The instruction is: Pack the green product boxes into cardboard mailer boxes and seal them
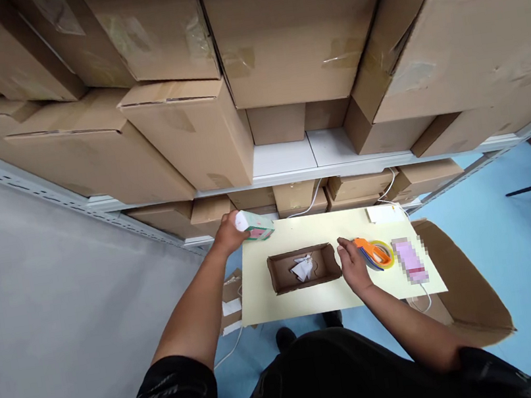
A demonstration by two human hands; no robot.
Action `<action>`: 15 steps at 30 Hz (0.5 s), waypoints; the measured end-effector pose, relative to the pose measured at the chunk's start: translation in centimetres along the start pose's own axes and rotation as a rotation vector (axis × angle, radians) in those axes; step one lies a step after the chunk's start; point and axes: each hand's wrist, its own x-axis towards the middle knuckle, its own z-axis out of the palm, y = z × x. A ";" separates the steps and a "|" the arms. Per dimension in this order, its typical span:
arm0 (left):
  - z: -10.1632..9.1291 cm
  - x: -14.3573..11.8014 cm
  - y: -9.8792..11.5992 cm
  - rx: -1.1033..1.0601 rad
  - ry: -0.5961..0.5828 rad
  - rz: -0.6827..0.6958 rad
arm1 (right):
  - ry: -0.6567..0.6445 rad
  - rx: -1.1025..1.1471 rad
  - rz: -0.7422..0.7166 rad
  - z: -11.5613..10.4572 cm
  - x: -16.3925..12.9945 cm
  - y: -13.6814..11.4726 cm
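Small white and green carton (pixel 254 224) is gripped at its near end by the left hand (pixel 229 233), just above the middle of the frame, at the far left edge of a pale yellow tabletop (pixel 319 294); the fingers are closed around it, and whether the carton rests on the surface or is held just off it cannot be told. An open brown cardboard box (pixel 304 267) is seen at the centre of the tabletop, with white scraps of paper (pixel 303 268) lying inside it. Just to the right of that box the right hand (pixel 352 264) is laid with fingers loosely curled, touching the orange tape dispenser (pixel 372 253); whether the dispenser is actually grasped cannot be told. A blurred pink item (pixel 409 260) is placed just beside the dispenser, further right, and a small white flat thing (pixel 383 213) is seen at the far right corner of the tabletop, with white cables (pixel 313 202) running behind. Large cardboard boxes (pixel 282 43) are stacked on white shelving (pixel 289 159) across the upper half of the frame. A flattened cardboard sheet (pixel 468 288) is spread on the blue floor (pixel 530 266) at the lower right, and more cardboard and white scraps (pixel 231 300) lie beside the table at its left.
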 end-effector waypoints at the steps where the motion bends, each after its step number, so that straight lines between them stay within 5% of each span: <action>1: -0.7 -0.4 -0.1 -0.087 0.029 -0.029 | 0.004 -0.001 -0.039 0.1 0.1 -0.3; 8: -3.4 -6.4 1.6 -0.910 0.125 -0.109 | -0.095 0.022 -0.209 1.6 1.3 -4.7; 15: 0.0 -14.0 7.1 -1.215 -0.102 -0.187 | -0.233 0.203 -0.183 2.0 1.2 -7.8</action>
